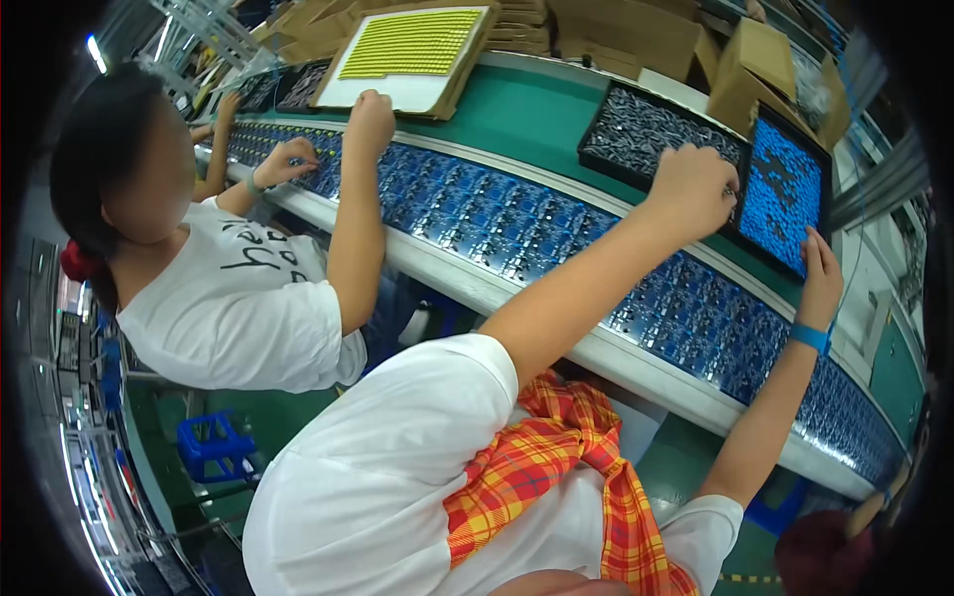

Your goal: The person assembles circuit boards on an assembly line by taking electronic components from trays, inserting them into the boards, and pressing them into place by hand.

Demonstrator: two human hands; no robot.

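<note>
Head view: left hand (694, 189) curled, right hand (820, 283) half-pinched, contents indiscernible, blue parts (787, 179) could be spilled if their black tray (828, 171) was knocked by either.

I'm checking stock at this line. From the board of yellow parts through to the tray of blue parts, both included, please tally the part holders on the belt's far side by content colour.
White board with yellow parts: 1
Black tray of dark grey parts: 1
Black tray of blue parts: 1
Total: 3
</note>
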